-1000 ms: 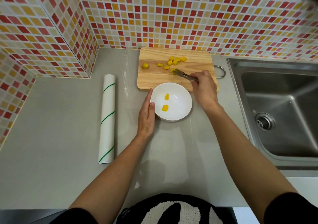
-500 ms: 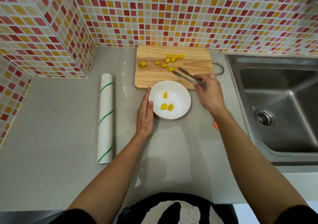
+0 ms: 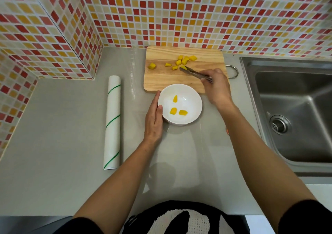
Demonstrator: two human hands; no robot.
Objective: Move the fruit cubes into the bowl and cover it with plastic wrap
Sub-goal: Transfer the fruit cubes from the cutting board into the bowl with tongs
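A white bowl (image 3: 190, 120) stands on the grey counter, just in front of a wooden cutting board (image 3: 161, 81). Three yellow fruit cubes (image 3: 173, 111) lie in the bowl. Several more cubes (image 3: 185, 60) rest on the board's far part, one apart at the left (image 3: 152, 65). My left hand (image 3: 153, 120) lies flat against the bowl's left side. My right hand (image 3: 216, 87) holds metal tongs (image 3: 194, 73) whose tips reach a cube at the near edge of the cluster. A roll of plastic wrap (image 3: 112, 122) lies left of the bowl.
A steel sink (image 3: 294, 111) with a drain is set into the counter on the right. Mosaic-tiled walls close the back and the left corner. The board's metal hanging loop (image 3: 233, 71) sticks out toward the sink.
A third cube has landed in the bowl. My right hand has carried the tongs back over the board to the cube cluster. The left hand stays against the bowl.
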